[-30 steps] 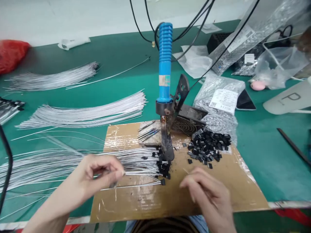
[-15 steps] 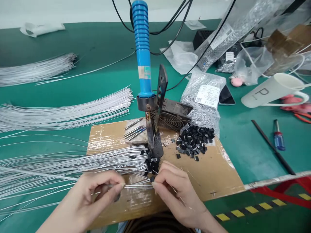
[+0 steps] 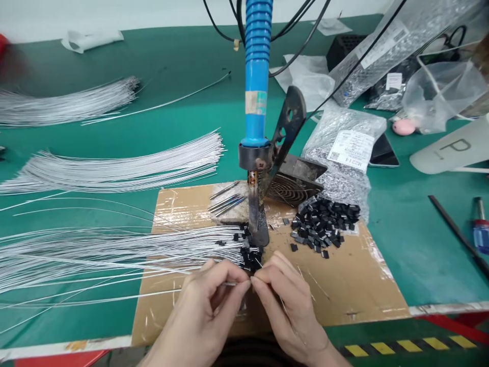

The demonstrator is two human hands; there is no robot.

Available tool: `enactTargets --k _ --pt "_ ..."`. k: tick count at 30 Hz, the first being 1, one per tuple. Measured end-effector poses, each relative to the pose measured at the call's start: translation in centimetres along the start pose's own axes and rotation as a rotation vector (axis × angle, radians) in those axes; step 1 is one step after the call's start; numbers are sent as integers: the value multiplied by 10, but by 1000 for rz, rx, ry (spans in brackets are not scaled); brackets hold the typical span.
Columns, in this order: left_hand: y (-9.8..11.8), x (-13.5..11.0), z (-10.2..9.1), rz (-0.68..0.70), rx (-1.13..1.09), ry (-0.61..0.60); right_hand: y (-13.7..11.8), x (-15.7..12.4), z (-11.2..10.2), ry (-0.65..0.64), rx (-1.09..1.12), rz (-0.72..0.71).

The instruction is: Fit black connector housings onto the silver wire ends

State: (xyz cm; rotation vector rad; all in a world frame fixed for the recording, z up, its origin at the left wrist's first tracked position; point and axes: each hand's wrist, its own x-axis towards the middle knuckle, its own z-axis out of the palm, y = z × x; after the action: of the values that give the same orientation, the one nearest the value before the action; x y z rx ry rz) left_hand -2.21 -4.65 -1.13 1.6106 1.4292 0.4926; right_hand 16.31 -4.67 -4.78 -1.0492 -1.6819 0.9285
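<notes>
Wire: a thin white wire (image 3: 231, 283) lies low over the brown cardboard (image 3: 355, 288), just in front of the person. Clock readings are from this wire; 12 is straight away from the person.

Left hand (image 3: 206, 303), at 8: thumb and index fingers pinched narrow on the wire.

Right hand (image 3: 292, 308), at 4: fingers also pinched narrow, a fine silvery strand (image 3: 259, 263) poking out above them. Fingertips of both hands almost meet; whether the right ones also grip the wire's end, cannot tell.

At 12, near: soldering iron (image 3: 256, 117), blue handle up, metal barrel pointing down, clamped in a dark bracket (image 3: 289, 118). Its tip stands just above a cluster of small black connectors (image 3: 250, 259) on the ends of a wire bundle (image 3: 183, 248) that runs off toward 9–10.

Between 11 and 12: several slim metal rods (image 3: 226, 204) on a greyish pad. At 1: round-grilled fan (image 3: 292, 187), tilted. At 2: heap of loose black connectors (image 3: 324, 224).

Further out, on the green worktop (image 3: 389, 224): two more white wire bundles at 10; labelled bubble-wrap bag (image 3: 344, 153) at 1, phone (image 3: 383, 153) beside it; tipped cup marked "P" (image 3: 453, 148) at 2; black bar (image 3: 456, 232) and screwdriver (image 3: 480, 232) near 3.
</notes>
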Motion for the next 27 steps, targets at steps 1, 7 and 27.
enactTargets --k 1,7,27 --pt "0 1 0 -14 -24 -1 0 -1 0 20 -1 8" --pt "-3 2 1 -59 -79 100 -1 -7 -6 263 134 421" --pt "9 2 8 -39 -47 104 -1 -15 -4 318 239 524"
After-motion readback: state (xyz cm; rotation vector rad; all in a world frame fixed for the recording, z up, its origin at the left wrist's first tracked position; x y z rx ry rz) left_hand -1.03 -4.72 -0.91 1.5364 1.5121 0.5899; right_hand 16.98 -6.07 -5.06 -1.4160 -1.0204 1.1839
